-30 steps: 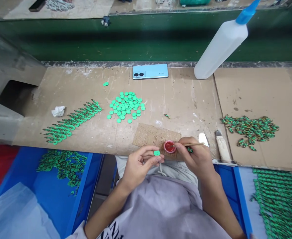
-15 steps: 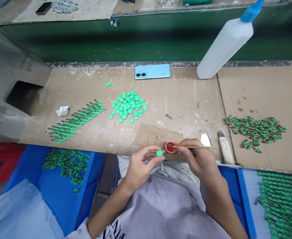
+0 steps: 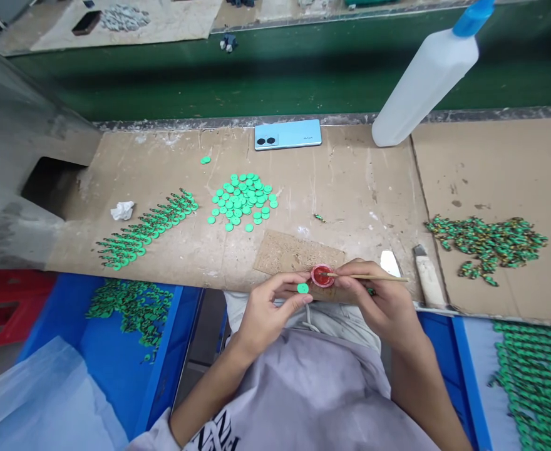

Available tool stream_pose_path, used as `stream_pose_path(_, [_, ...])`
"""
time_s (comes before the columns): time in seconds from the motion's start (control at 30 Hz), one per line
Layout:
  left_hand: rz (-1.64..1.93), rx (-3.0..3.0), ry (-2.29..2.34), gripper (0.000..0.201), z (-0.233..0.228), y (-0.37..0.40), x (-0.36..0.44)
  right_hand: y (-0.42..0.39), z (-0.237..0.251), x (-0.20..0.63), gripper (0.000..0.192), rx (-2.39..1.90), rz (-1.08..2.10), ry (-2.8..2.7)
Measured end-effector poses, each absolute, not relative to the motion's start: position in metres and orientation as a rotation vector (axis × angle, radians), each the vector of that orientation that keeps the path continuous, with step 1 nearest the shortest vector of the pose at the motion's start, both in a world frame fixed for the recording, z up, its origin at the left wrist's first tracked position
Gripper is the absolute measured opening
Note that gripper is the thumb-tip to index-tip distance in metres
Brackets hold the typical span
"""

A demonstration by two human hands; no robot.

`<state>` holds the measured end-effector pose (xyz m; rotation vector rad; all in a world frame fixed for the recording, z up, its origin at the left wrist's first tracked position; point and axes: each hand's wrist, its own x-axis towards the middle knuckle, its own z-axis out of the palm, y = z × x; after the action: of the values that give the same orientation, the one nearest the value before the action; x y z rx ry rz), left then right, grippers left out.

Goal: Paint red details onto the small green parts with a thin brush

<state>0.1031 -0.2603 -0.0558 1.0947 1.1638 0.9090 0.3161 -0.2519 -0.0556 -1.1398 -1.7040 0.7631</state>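
So the left hand (image 3: 261, 313) is pinching one small flat green disc (image 3: 302, 288) between thumb and fingertips, held just off the near edge of the counter (image 3: 350, 188). The right hand (image 3: 381, 300) is closed around a thin wooden stick (image 3: 369, 277), pen-style, with the tip poking into a little round red cap (image 3: 322, 275) that has red stuff in it, paint or glue, can't tell which. The cap sits on a rough, crumbly-looking scrap of cardboard (image 3: 294, 254), right beside the disc. The counter itself is covered in scuffed, scratched brown cardboard. Further back there's a loose pile of the same smooth round green discs (image 3: 242, 200), and to its left a neat slanted row of green pieces (image 3: 146, 228) laid side by side. Off to the right is a messier heap of green and gold bits (image 3: 489, 241). A light blue phone (image 3: 288, 134) lies flat near the back edge, and a white plastic squeeze bottle (image 3: 426, 78) with a blue nozzle stands next to it. Down below, a blue plastic bin (image 3: 116, 369) on the left holds more green pieces, and another blue tray (image 3: 463, 376) on the right has rows of them too.
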Motion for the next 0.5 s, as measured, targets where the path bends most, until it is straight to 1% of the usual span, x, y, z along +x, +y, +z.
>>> stream_pose_path(0.1, [0.938,1.149,1.202,0.017,-0.056,-0.261,0.103,-0.253,-0.060,0.317,0.004,-1.208,0.767,-1.653])
stream_pose_path(0.23, [0.955,1.184,1.280,0.018,-0.053,-0.264,0.102,-0.258,-0.061,0.318,0.006,-1.210,0.771,-1.536])
stream_pose_path(0.37, [0.915,1.193,1.250,0.020,-0.047,-0.267,0.103,-0.268,-0.050,0.316,0.007,-1.136,0.800,-1.386])
stream_pose_path(0.43, [0.913,1.244,1.226,0.020,-0.044,-0.268,0.104,-0.274,-0.043,0.314,0.005,-1.134,0.821,-1.393])
stream_pose_path(0.5, [0.917,1.310,1.209,0.020,-0.043,-0.268,0.104,-0.279,-0.037,0.313,0.007,-1.127,0.837,-1.463])
